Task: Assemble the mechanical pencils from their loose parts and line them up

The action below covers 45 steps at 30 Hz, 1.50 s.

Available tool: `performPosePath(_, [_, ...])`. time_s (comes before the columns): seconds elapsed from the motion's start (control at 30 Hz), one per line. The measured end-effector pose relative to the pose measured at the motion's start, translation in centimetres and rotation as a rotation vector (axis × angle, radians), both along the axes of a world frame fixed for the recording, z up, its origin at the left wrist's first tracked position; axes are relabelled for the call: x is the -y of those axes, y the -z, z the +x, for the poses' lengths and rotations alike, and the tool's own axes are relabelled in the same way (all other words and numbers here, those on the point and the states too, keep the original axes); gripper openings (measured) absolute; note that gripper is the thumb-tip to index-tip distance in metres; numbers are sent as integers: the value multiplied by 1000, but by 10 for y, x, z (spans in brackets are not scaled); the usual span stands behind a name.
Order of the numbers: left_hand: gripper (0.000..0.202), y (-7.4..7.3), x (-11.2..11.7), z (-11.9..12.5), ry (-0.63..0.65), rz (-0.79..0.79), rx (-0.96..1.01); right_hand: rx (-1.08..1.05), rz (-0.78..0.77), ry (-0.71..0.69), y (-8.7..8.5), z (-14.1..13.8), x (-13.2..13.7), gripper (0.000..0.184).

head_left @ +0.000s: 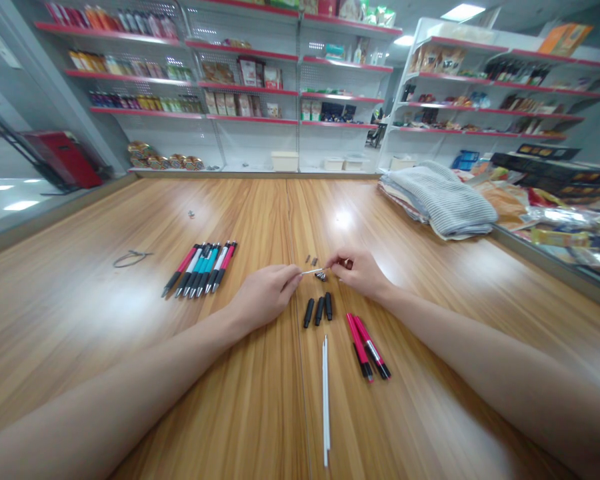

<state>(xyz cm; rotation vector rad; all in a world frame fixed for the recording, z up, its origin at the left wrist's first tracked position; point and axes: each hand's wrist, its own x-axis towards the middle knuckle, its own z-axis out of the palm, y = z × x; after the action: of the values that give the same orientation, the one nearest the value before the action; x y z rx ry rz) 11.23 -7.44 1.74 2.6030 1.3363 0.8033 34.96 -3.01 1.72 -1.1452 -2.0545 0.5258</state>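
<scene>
A thin white pen refill [310, 271] lies level between my two hands, just above the table. My left hand [266, 293] is closed on one end of it. At the other end, by the refill's tip, the fingertips of my right hand [359, 272] are pinched together; whether a small part sits in them too is hard to see. Under the refill lie silvery pen tips [321, 276], with small springs [315, 262] just beyond. Nearer me are three black rubber grips [319, 311], two pink pen barrels [367, 347] with black ends, and more white refills [325, 400].
Left of my hands, several assembled pens [200, 270] in pink, white and teal lie in a row. A grey cable loop [130, 258] is farther left. Folded cloths [440, 197] are stacked at the back right, beside packaged goods [560, 227]. Stocked shelves [250, 87] stand behind the table.
</scene>
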Motion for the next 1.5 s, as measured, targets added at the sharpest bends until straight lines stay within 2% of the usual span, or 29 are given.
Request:
performPosePath(0.27, [28,0,1,1,-7,-16,-3,141,101,-44,4,-3,-3,31])
performPosePath(0.43, [28,0,0,0,2,1,7,159,119,-26,5,-4,-2,24])
performPosePath(0.53, [27,1,0,0,2,-3,10,129,114,25,4,-3,-2,25])
performPosePath(0.63, [28,0,0,1,-2,-8,7,144,124,17,4,-2,-3,25])
performPosePath(0.93, [27,0,1,1,-21,-20,19,165,111,84,6,0,-6,11])
performPosePath(1.27, [29,2,-1,-1,-44,-20,12,43,371,-36,-9,-6,11,8])
performPosePath(1.5, [30,-1,0,1,-65,-58,-12,54,430,-80,-9,-7,12,8])
